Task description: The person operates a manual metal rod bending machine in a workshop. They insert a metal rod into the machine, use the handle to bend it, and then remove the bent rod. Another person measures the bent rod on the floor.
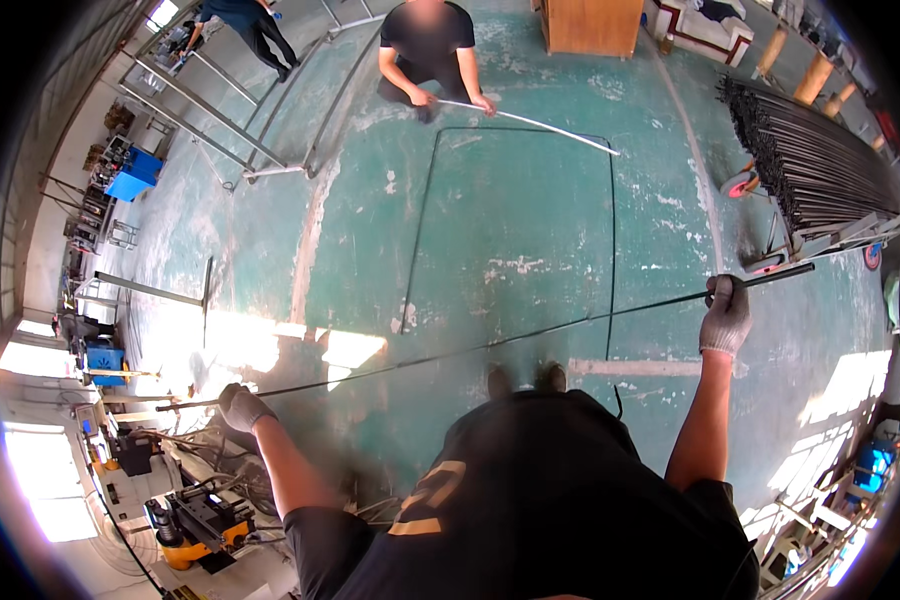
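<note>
A long, thin dark metal rod [490, 343] stretches across in front of me, its right end higher in the picture than its left. My left hand [242, 407], in a pale knit glove, is closed around it near the left end. Toward the other end, my gloved right hand [726, 316] grips the same rod, with a short length sticking out past the fist. Beyond the rod, a dark bent rod frame [426, 215] lies on the green floor [520, 220], with three sides showing. Across from me a crouching person [428, 50] holds a pale, straight rod [550, 127] over the frame's far side.
At the right a wheeled cart [785, 235] carries a stack of dark rods [815, 150]. Metal tube frames [200, 105] stand at the far left, near another person [245, 25]. A yellow and black machine [195, 535] is at lower left. A wooden cabinet [592, 27] stands at the back.
</note>
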`<move>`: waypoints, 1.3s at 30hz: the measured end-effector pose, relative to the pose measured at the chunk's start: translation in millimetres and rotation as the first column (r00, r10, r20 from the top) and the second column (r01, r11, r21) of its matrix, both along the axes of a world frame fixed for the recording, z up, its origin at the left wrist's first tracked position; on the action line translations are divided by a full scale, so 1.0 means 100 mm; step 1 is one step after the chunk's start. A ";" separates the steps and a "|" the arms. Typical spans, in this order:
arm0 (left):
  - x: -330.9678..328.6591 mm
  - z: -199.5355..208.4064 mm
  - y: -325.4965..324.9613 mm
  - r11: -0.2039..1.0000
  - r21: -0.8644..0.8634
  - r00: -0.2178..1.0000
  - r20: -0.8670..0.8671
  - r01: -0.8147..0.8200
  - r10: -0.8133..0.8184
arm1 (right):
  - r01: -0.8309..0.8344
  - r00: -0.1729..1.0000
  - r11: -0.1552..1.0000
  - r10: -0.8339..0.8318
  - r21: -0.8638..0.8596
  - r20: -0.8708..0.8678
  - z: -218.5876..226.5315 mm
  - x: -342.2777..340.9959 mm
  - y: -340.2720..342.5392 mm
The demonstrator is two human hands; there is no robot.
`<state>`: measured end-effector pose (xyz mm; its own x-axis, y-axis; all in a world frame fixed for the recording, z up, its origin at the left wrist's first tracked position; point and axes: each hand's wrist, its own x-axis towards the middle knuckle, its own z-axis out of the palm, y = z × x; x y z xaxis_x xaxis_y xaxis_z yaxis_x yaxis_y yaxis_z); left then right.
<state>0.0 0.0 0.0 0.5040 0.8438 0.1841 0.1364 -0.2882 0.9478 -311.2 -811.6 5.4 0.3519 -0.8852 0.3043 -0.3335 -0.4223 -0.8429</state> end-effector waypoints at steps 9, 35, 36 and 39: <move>0.05 -0.27 0.34 0.998 0.057 0.992 0.122 0.009 -0.016 | 0.008 0.998 0.999 -0.006 0.036 -0.056 -0.11 0.00 0.00; -0.17 -0.16 0.27 0.996 0.080 0.997 0.065 0.030 -0.035 | -0.013 0.995 1.000 0.012 -0.013 -0.102 -0.31 -0.06 0.00; -0.17 -0.18 0.29 0.997 0.071 0.998 0.059 0.027 -0.032 | -0.015 0.996 1.000 0.015 0.002 -0.093 -0.31 -0.06 0.00; -0.18 -0.23 0.35 0.998 0.056 0.999 0.043 0.020 -0.022 | -0.021 0.996 0.999 0.023 0.026 -0.088 -0.30 -0.08 0.01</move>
<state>-17.7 35.0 -22.6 0.5120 0.8210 0.2525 0.0888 -0.3430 0.9351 -318.9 -810.2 -24.7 0.3956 -0.8841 0.2487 -0.3980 -0.4091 -0.8211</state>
